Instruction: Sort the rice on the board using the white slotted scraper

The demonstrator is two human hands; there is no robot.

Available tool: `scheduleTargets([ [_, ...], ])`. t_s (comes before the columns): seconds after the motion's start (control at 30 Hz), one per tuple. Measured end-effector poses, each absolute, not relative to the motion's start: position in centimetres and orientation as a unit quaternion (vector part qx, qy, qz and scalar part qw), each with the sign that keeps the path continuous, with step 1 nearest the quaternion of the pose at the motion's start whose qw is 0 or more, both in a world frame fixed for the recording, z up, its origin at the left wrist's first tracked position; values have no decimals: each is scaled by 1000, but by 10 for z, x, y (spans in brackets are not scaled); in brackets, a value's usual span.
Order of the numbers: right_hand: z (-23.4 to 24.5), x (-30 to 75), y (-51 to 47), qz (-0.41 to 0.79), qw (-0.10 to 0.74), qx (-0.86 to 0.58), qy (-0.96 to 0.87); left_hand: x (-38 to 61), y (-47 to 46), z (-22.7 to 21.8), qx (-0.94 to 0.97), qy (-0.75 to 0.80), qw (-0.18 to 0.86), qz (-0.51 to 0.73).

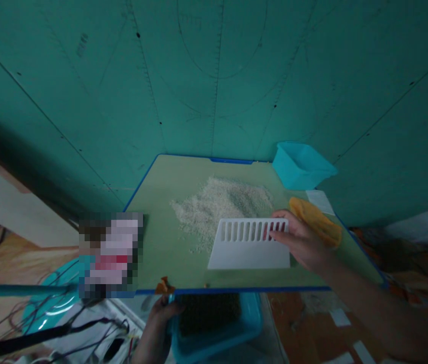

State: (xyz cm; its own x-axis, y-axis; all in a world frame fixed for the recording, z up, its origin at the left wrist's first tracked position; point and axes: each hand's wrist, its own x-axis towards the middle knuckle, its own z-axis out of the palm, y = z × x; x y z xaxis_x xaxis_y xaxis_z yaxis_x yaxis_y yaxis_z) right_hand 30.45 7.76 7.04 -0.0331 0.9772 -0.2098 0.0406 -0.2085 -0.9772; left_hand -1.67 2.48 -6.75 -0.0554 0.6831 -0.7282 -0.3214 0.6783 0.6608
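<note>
My right hand [301, 238] is closed on the right end of a white slotted plastic panel [250, 253], with fingertips showing through its slots. The panel stands on edge at the near side of a heap of white, rice-like grains [223, 202] and hides part of it. Below the table's front edge, my left hand [160, 321] grips the left rim of a blue plastic bin [214, 346]. Dark grains or bits [210, 313], too dim to name, lie in this bin. Just above my left hand, a torn orange-brown scrap [164, 286] rests on the table edge.
The pale green, blue-edged table [176, 172] stands against a green wall [214, 91]. A second blue bin [303, 167] sits at its back right corner, near an orange cloth [318, 222]. A blurred-out object [113, 253] is at the left edge, with cables below.
</note>
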Motion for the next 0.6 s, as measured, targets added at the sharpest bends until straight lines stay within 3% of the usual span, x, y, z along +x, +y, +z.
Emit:
scheduleTargets([
  [0.27,60,299,54,595,404,-545,-431,9,-3,-27,100,545,701,449],
  [0.47,62,309,58,544,440,-558,-446,4,-2,-36,130,553,690,448],
  [0.6,59,317,53,483,412,-572,-520,-1,-2,-44,150,599,647,448],
])
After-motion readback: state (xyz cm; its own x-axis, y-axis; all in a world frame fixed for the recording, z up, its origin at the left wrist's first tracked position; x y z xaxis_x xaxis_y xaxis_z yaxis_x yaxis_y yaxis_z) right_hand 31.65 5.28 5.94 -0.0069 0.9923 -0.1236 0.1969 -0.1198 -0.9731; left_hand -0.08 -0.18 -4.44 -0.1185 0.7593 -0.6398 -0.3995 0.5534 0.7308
